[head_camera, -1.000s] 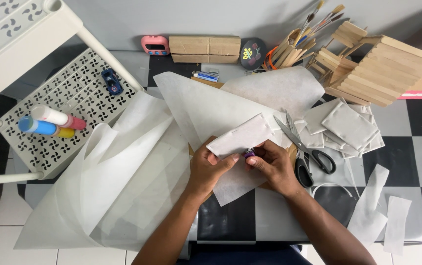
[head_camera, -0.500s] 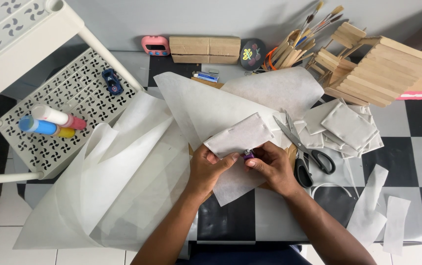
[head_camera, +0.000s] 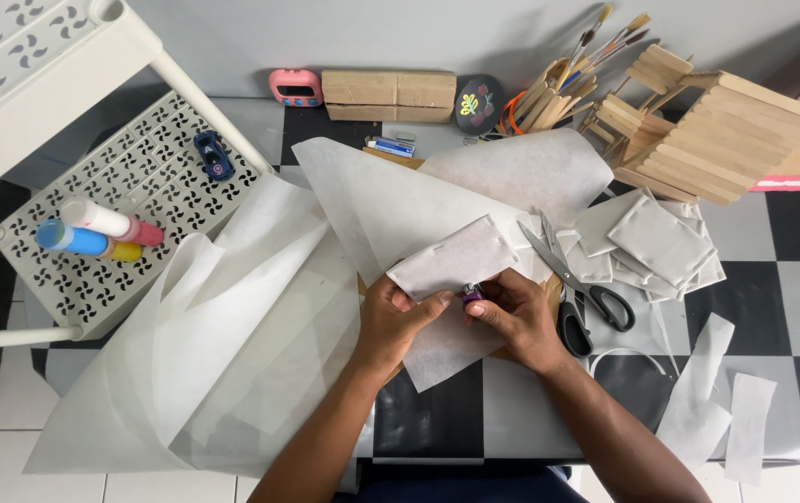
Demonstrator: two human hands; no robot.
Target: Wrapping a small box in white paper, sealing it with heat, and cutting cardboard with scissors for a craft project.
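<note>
The folded white paper packet, light, limp and easily creased, is sitting at the centre of the frame where I am pinching its lower edge with my left hand while my right hand is gripping a small purple stapler-like tool against it.

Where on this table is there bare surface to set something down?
Bare checkered table lies right of the folded white squares, above the paper strips. A smaller patch sits below both hands, near the front edge. Crowded: centre under the large sheets, scissors, back row.
</note>
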